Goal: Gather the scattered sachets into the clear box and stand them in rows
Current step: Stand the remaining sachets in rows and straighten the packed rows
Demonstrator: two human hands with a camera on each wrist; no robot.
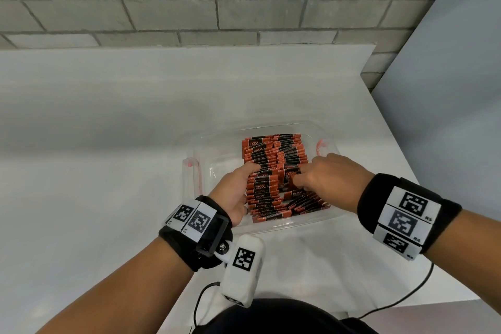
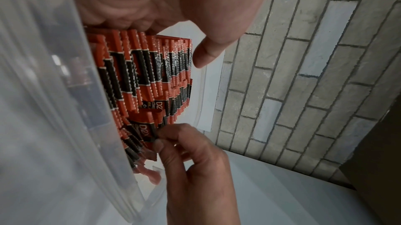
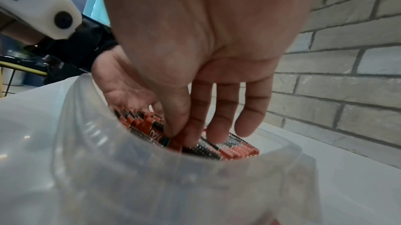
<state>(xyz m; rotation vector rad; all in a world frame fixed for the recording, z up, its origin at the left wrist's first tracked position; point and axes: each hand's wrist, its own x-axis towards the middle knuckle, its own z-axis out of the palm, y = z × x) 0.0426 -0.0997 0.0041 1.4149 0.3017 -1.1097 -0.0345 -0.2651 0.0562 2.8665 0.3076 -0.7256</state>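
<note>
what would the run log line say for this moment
stage: arranging | orange-and-black foil sachets: in clear plastic box, two rows | left hand: steadying left row | right hand: pinching one sachet | white table: no sachets visible

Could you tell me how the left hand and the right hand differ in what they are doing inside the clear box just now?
The left hand lies along the left side of the sachets, fingers fairly straight, bracing the row; the right hand comes in from the right with fingers curled. The left hand pinches nothing, while the right hand pinches a single sachet between thumb and forefinger. Both are inside the clear box, touching sachets.
</note>
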